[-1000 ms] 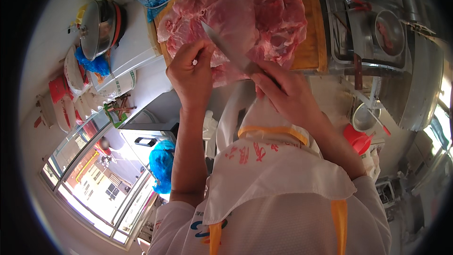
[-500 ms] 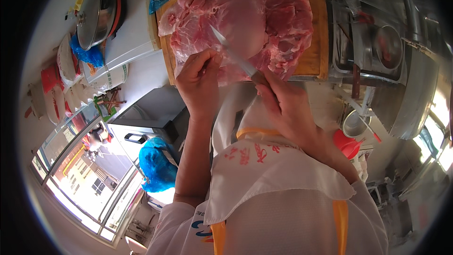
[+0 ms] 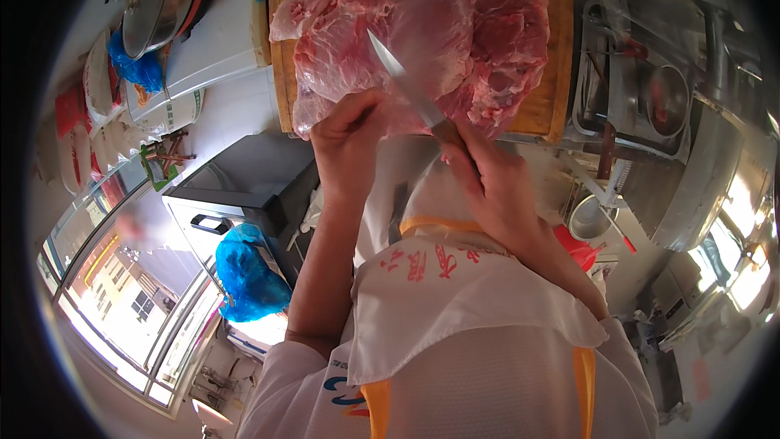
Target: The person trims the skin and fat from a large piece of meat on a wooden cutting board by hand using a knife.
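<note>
A large slab of raw pink meat (image 3: 422, 20) covers most of a wooden cutting board (image 3: 559, 57) in front of me. In my right hand (image 3: 496, 183) is a knife (image 3: 406, 88), gripped by its brown wooden handle. Its pale blade slants up and left over the meat, tip toward the middle of the slab; whether it touches the surface I cannot tell. My left hand (image 3: 348, 146) is closed at the slab's near left edge, thumb and fingers pinched together. What those fingertips hold, if anything, is hidden.
Right of the board, a metal tray (image 3: 589, 114) holds a steel bowl (image 3: 668, 102) and a wooden-handled tool (image 3: 608, 146). To the left stand a lidded pan (image 3: 158, 4) and blue plastic bags (image 3: 252, 272). A dark boxy appliance (image 3: 248, 171) sits below left.
The view has shifted slightly, so the board and meat sit a little differently in it. Both hands keep nearly the same pose, and the knife still points up-left over the slab.
</note>
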Available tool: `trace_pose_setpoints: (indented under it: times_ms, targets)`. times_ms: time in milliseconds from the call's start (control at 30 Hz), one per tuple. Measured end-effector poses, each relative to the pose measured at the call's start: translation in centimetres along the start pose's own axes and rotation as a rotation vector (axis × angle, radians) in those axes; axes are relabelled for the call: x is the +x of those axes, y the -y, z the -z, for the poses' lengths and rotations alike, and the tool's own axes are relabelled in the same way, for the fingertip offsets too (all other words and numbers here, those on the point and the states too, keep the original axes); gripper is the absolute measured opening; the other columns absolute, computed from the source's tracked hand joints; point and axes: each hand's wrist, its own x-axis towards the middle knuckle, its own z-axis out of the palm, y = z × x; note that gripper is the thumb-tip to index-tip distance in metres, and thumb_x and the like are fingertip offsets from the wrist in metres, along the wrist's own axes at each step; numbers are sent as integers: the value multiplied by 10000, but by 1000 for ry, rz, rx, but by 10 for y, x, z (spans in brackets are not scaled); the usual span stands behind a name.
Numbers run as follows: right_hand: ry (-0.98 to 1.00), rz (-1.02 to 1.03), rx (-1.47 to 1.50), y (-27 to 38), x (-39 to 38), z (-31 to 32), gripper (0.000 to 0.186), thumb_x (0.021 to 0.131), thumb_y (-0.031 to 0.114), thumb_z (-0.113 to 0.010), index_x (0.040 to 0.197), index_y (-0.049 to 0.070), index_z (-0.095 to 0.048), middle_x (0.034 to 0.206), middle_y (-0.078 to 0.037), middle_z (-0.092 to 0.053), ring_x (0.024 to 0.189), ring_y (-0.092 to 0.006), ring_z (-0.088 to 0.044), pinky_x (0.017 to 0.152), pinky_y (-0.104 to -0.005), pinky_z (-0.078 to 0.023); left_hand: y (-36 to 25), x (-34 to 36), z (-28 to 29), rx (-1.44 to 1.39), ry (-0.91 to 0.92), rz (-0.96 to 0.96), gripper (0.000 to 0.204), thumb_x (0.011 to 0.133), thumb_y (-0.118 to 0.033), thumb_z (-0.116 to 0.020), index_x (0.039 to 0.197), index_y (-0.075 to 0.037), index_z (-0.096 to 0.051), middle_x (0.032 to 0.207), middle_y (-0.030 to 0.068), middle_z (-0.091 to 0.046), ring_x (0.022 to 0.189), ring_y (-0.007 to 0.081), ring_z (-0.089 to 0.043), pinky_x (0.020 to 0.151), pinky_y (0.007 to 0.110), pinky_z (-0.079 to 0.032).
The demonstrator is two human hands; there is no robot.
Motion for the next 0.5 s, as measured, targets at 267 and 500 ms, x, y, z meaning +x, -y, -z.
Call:
trace_pose_setpoints:
  times_ms: [267, 500]
  targets:
    - [-61, 160, -21, -10, -2, -5, 454, 1012, 59, -755, 1434, -3, -597, 965, -253, -725, 813, -461, -729, 648, -485, -557, 7, -8, 9, -358, 32, 182, 208, 1025, 27, -719, 1221, 74, -771, 987, 81, -733, 871, 144, -642, 786, 304, -506]
    - [6, 201, -70, -5, 16, -1, 415, 1068, 16, -676, 1475, -16, -600, 1059, -189, -765, 880, -280, -778, 765, -335, -589, 1, -7, 9, -433, 39, 198, 216, 1043, 9, -705, 1241, 66, -769, 992, 91, -730, 880, 158, -636, 805, 310, -504]
